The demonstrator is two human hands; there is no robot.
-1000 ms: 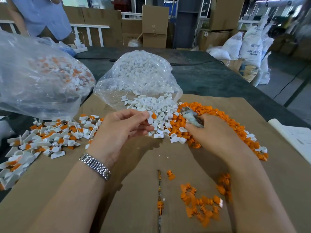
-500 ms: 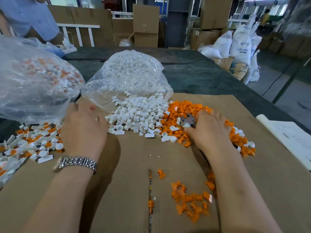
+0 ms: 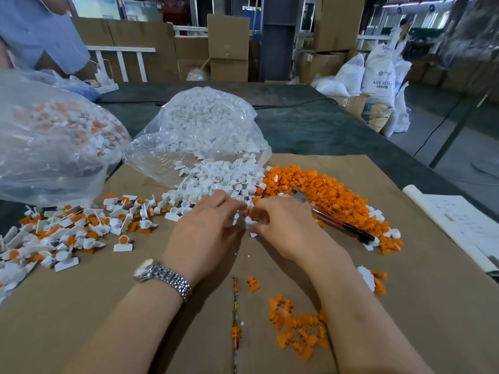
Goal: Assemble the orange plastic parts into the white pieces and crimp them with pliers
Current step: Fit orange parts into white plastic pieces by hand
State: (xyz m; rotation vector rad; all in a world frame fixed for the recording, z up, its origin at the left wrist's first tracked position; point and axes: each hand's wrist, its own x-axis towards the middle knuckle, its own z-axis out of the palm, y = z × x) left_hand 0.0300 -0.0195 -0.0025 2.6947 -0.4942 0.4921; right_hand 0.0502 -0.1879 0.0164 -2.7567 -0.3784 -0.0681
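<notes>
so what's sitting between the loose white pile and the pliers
In the head view, the near edge of the orange parts heap lies between the white pieces and the pliers, with the right hand just in front.

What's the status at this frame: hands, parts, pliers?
Left hand and right hand together at centre, pinching small white piece. Pliers lying on orange pile, not held. Nothing in the way.

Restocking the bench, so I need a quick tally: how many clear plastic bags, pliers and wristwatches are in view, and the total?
Clear plastic bags: 2, the bag of white pieces and the bag of mixed parts
Pliers: 1
Wristwatch: 1
Total: 4
</notes>
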